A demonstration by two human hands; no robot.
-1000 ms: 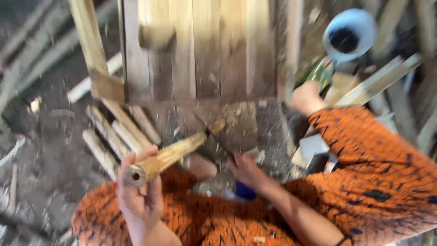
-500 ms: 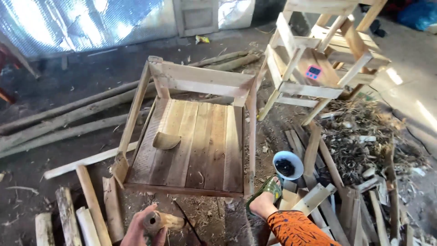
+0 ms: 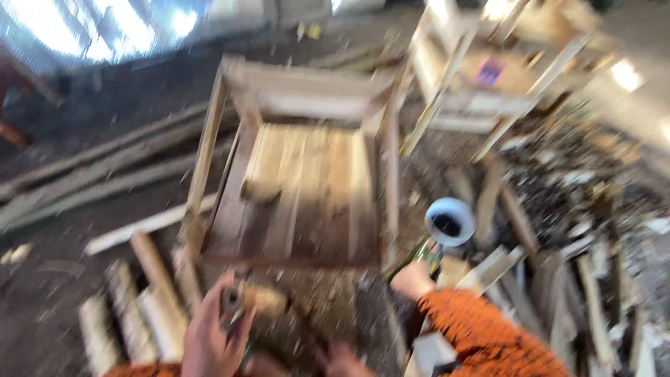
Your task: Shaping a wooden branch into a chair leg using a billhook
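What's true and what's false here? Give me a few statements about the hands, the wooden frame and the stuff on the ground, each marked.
1. The left hand grips a short round wooden piece. True.
2. A slatted wooden frame lies on the ground ahead. True.
3. The wooden frame is painted bright red. False: it is bare, pale wood.
4. A pale blue round container stands right of the frame. True.
5. The right hand rests on the frame's top rail. False: it sits low at the picture's bottom edge, blurred.
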